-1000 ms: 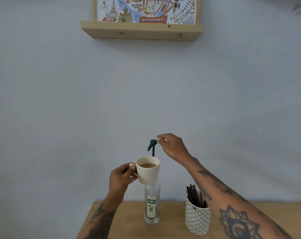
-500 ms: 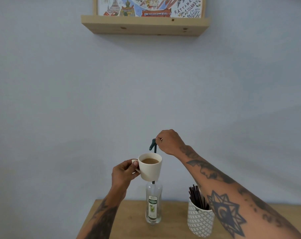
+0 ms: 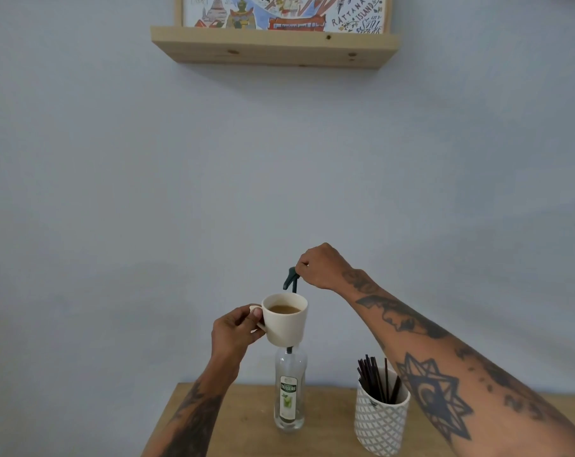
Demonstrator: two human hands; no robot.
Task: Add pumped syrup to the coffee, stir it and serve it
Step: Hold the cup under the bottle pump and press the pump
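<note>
A cream cup (image 3: 287, 328) with light brown coffee is held up in the air by its handle, pinched in my left hand (image 3: 235, 331). It hangs just under the spout of a dark green pump head (image 3: 291, 278). The pump tops a clear glass syrup bottle (image 3: 289, 395) that stands on the wooden table (image 3: 325, 427). My right hand (image 3: 320, 267) sits on the back of the pump head with its fingers curled over it. The cup hides the bottle's neck.
A white patterned holder (image 3: 380, 423) full of several dark stir sticks (image 3: 376, 379) stands right of the bottle, under my right forearm. A wooden shelf (image 3: 274, 47) with a colourful map picture hangs high on the pale wall.
My right hand has come down from just right of the pump head and closed over it. The cup has risen slightly and moved closer under the spout.
</note>
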